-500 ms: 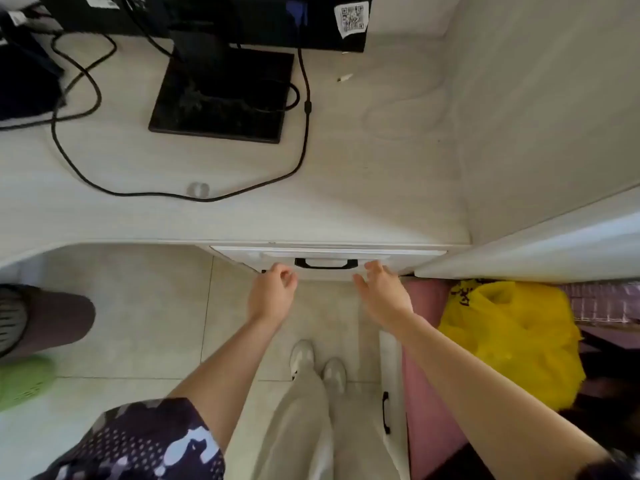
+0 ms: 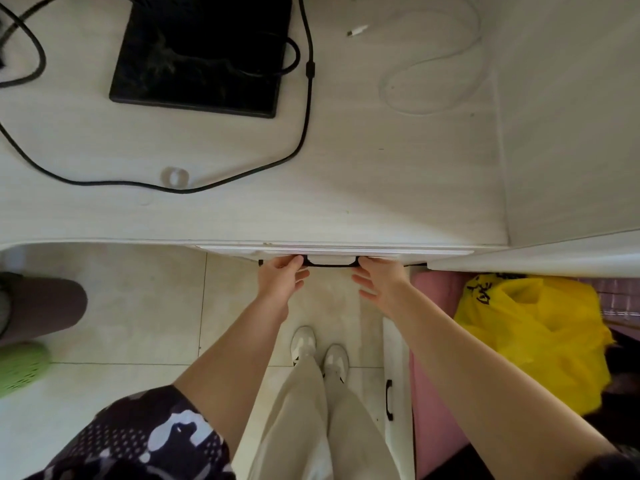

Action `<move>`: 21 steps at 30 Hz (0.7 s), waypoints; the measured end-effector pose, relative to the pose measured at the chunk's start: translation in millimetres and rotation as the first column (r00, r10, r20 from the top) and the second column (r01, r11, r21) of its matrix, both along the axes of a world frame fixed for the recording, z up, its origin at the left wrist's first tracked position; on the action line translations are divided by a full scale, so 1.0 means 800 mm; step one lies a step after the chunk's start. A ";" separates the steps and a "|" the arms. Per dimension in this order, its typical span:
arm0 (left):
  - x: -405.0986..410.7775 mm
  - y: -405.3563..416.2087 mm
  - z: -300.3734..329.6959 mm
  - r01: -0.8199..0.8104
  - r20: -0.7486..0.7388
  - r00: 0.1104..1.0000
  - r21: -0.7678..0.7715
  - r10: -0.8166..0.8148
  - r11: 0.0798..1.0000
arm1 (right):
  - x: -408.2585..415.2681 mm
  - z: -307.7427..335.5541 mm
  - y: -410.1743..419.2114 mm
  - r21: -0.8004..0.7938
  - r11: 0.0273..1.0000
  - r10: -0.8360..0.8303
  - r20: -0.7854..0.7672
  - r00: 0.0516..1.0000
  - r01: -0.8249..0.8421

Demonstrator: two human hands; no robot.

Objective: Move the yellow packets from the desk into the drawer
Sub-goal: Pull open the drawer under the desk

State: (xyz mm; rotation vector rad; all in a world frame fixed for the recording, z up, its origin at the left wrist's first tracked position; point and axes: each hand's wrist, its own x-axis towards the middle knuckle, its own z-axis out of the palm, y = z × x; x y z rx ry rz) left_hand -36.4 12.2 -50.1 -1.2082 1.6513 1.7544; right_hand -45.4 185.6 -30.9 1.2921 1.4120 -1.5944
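We treat this step as the drawer closing or opening stage; which of the two it is cannot be read from the view. The shallow white laminate drawer (image 2: 332, 251) sits under the near edge of the pale wood-grain desk (image 2: 346, 188), almost flush with it. Its black bar handle (image 2: 330, 264) lies between the two hands.

Our left hand (image 2: 282, 278) touches the drawer front at the left end of the handle, fingers loosely bent, gripping nothing that we can confirm. Our right hand (image 2: 379, 284) touches the front at the right end of the handle, fingers fairly straight and spread, holding nothing.

No yellow packets are visible on the desk, and the drawer interior is hidden, so we cannot tell where they are. (The crumpled yellow plastic bag (image 2: 533, 337) on the floor to the right is not a packet.)

To do the step well:
1. We keep both hands level, one on each side of the handle, so the drawer runs straight.
2. We apply even force to avoid skewing it on its runners.
3. We keep fingertips clear of the gap under the desk edge.
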 end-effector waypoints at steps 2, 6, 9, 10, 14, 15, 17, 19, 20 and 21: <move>0.002 0.001 0.001 -0.010 0.002 1.000 0.011 0.010 1.000 | 0.004 -0.004 0.001 -0.042 0.999 -0.013 0.006 1.000 0.013; 0.007 0.006 0.009 -0.043 0.003 0.999 0.037 0.043 0.998 | 0.011 -0.006 0.002 -0.090 0.994 -0.056 -0.009 0.998 0.055; 0.016 0.009 0.014 -0.069 0.016 0.998 0.041 0.068 0.997 | 0.019 -0.006 0.003 -0.089 0.995 -0.041 -0.007 0.999 0.040; 0.020 0.008 0.016 -0.076 0.030 0.997 0.049 0.075 0.996 | 0.023 -0.006 0.004 -0.087 0.996 -0.035 -0.003 0.999 0.035; 0.038 -0.002 0.026 -0.078 0.090 0.994 0.198 0.061 0.977 | 0.047 -0.004 0.007 -0.089 0.996 -0.013 0.007 1.000 0.013; 0.044 -0.005 0.030 -0.076 0.093 0.994 0.258 0.054 0.963 | 0.053 -0.003 0.007 -0.088 0.996 -0.006 0.009 1.000 0.007; 0.052 -0.013 0.038 -0.082 0.103 0.994 0.365 0.047 0.927 | 0.064 0.000 0.007 -0.079 0.997 0.010 0.011 1.000 -0.009; 0.056 -0.022 0.047 -0.074 0.109 0.994 0.444 0.028 0.893 | 0.073 0.006 0.007 -0.057 0.998 0.029 0.016 0.999 -0.028; 0.057 -0.025 0.050 -0.094 0.123 0.992 0.469 0.040 0.878 | 0.077 0.009 0.006 -0.046 0.998 0.036 0.020 0.999 -0.035; 0.058 -0.028 0.051 -0.146 0.148 0.985 0.486 0.084 0.862 | 0.081 0.010 0.006 -0.037 0.998 0.042 0.023 0.999 -0.041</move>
